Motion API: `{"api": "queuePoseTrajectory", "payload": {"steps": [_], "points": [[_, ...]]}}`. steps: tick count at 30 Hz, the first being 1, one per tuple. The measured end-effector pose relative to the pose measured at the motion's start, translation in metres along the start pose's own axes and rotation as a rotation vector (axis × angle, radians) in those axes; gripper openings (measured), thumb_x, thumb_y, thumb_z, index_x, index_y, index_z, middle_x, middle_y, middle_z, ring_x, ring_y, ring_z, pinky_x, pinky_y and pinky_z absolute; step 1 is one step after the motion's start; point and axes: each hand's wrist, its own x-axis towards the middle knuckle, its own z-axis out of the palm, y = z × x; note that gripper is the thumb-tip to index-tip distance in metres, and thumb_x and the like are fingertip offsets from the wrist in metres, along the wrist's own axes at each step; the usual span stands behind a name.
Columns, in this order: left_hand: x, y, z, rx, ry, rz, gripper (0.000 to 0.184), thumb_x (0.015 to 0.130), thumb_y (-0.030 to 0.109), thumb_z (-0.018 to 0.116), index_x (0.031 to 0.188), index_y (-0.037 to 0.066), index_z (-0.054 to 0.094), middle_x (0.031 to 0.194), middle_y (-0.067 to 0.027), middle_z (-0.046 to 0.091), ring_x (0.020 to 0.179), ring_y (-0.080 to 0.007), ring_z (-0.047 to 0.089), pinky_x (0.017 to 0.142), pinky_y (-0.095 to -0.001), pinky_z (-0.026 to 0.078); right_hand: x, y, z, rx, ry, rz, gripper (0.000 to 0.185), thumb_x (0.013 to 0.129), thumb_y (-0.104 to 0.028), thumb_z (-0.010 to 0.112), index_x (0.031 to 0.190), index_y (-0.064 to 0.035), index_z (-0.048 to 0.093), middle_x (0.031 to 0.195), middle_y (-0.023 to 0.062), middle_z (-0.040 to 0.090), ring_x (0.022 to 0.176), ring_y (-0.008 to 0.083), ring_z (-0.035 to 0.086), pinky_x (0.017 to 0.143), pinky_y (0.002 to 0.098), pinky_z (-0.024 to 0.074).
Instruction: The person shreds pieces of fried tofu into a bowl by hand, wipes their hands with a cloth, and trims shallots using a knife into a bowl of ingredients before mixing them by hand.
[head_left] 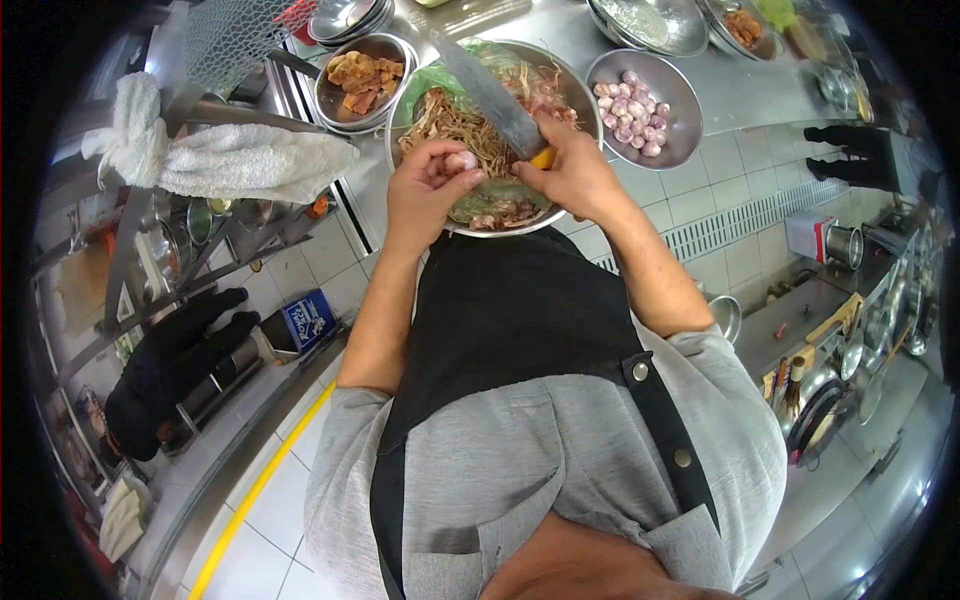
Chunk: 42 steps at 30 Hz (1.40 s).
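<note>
My left hand [428,190] is closed around a small pale shallot [462,160], held between thumb and fingers. A wide-bladed knife [490,100] with a yellow handle is gripped in my right hand [572,172], its blade slanting up and to the left. Both hands are over a large metal bowl [597,110] full of dry roots, skins and stems, with some green plastic inside. To its right, a smaller metal bowl [685,105] contains several peeled purple-white shallots [632,112].
Upper left, a bowl of fried brown pieces [362,82] stands near a white towel [250,160] hung on a rail. More metal bowls [665,25] line the counter's back. Other people in dark clothes [170,370] show at both sides. Pans and utensils [830,390] lie at right.
</note>
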Motion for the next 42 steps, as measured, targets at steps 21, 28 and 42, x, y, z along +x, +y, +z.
{"api": "queuePoseTrajectory", "payload": {"steps": [21,28,42], "points": [[0.009,0.010,0.024,0.146,0.038,-0.159,0.015,0.103,0.014,0.070,0.097,0.002,0.062,0.098,-0.0105,0.077,0.084,-0.0141,0.072,0.071,-0.0270,0.058,0.007,-0.007,0.010,0.159,-0.246,-0.146,0.045,0.089,-0.011,0.079,0.132,-0.0119,0.069,0.114,0.0114,0.072,0.093,0.0260,0.071,0.081,0.0366,0.0577],[0.008,0.004,-0.005,0.404,0.082,-0.158,0.027,0.099,0.017,0.075,0.118,0.000,0.067,0.106,-0.0101,0.075,0.086,-0.0153,0.073,0.070,-0.0266,0.058,0.021,0.071,-0.031,-0.101,0.325,0.170,0.030,0.092,-0.020,0.073,0.119,-0.0091,0.069,0.094,0.0164,0.075,0.084,0.0301,0.074,0.078,0.0408,0.0599],[-0.081,-0.010,-0.076,0.916,0.563,0.129,0.017,0.102,0.018,0.072,0.096,0.006,0.061,0.079,0.0023,0.053,0.069,-0.0079,0.048,0.063,-0.0267,0.043,-0.141,0.168,-0.056,0.022,0.448,0.334,0.014,0.099,-0.016,0.071,0.097,-0.0018,0.072,0.077,0.0061,0.069,0.071,0.0113,0.064,0.064,0.0301,0.0503]]}}
